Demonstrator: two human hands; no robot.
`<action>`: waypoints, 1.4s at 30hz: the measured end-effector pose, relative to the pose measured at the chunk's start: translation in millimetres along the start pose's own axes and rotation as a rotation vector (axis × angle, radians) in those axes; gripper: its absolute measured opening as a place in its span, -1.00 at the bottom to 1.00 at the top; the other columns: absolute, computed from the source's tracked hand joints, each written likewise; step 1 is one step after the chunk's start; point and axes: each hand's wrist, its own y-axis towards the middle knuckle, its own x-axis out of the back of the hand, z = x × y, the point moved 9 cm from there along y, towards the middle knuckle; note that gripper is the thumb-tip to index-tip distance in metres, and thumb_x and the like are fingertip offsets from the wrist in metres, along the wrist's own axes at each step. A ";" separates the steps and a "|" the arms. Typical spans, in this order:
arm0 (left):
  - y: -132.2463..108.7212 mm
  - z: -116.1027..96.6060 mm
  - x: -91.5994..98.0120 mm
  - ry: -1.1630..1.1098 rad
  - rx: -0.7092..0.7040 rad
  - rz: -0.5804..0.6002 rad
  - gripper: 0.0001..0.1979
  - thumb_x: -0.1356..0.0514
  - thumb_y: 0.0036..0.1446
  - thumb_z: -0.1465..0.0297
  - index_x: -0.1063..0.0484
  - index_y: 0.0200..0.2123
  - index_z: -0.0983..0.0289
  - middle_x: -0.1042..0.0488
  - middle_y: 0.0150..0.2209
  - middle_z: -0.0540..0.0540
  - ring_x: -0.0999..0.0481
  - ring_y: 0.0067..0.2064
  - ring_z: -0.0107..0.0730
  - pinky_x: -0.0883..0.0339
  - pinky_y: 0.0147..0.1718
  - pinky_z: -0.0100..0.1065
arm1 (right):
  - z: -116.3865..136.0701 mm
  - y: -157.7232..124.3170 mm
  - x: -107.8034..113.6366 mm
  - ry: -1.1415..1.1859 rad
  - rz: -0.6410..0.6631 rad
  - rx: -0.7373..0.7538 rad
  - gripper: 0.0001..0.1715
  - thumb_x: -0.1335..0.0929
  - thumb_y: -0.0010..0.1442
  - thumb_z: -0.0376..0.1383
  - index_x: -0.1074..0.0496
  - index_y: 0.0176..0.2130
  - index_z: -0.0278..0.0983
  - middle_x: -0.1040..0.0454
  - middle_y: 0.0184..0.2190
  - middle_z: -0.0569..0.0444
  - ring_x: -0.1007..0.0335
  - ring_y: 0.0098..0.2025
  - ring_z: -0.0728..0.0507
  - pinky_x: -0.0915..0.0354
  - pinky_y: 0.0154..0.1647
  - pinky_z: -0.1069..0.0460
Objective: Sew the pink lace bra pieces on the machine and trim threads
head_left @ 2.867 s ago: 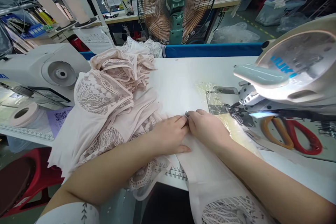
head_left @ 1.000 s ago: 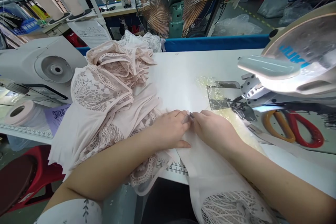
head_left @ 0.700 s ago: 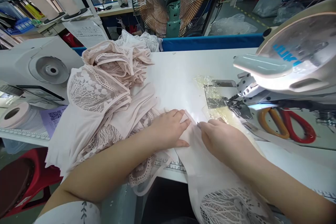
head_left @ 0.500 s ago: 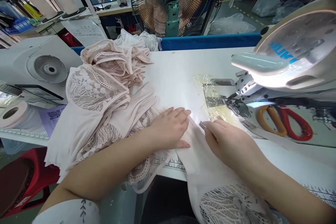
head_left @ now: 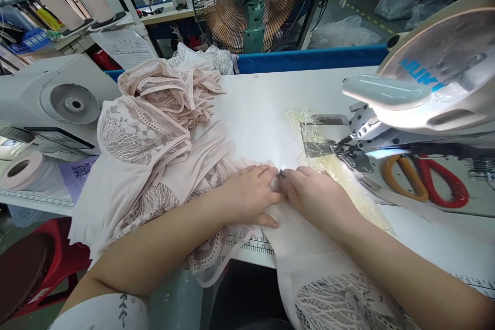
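Head view. The left hand [head_left: 253, 196] lies flat, fingers extended and together, pressing the pale fabric piece [head_left: 286, 237] to the table [head_left: 263, 108], seemingly to keep its edge from shifting. The right hand [head_left: 315, 196], at 3 o'clock of the left and touching it fingertip to fingertip, pinches a small metal tool [head_left: 282, 173] at that edge. The fabric runs toward 6 o'clock, off the table. A heap of lace garments [head_left: 154, 134] sits at 10 o'clock, the sewing machine [head_left: 425, 93] at 2 o'clock.
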 end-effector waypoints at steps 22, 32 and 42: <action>1.8 -1.9 -2.3 -0.028 0.057 0.069 -0.38 -0.18 0.15 0.03 -0.25 0.24 0.11 -0.04 0.32 0.34 0.02 0.34 0.21 0.01 0.23 0.07 | 1.8 -2.8 0.6 -0.008 -0.033 0.046 -0.81 -0.20 0.10 -0.41 -0.35 -0.47 -0.31 -0.12 -0.58 0.15 0.09 -0.59 0.02 0.13 -0.53 0.08; 2.4 -1.5 -3.2 -0.033 0.067 0.080 -0.32 -0.19 0.14 0.02 -0.16 0.28 0.05 -0.03 0.34 0.26 0.02 0.35 0.17 0.00 0.23 0.06 | -5.9 -26.1 -3.1 -0.037 0.064 0.064 -0.80 -0.21 0.06 -0.49 -0.39 -0.45 -0.33 -0.16 -0.59 0.13 0.06 -0.63 0.02 0.17 -0.60 0.08; 2.7 -1.5 -1.5 -0.029 0.080 0.090 -0.32 -0.19 0.14 0.02 -0.13 0.29 0.02 0.01 0.35 0.29 0.04 0.35 0.19 0.02 0.23 0.07 | -11.0 -47.6 13.5 0.044 -0.230 0.166 -0.66 -0.15 0.18 -0.40 -0.45 -0.42 -0.34 -0.22 -0.60 0.09 0.01 -0.63 0.00 0.14 -0.62 0.09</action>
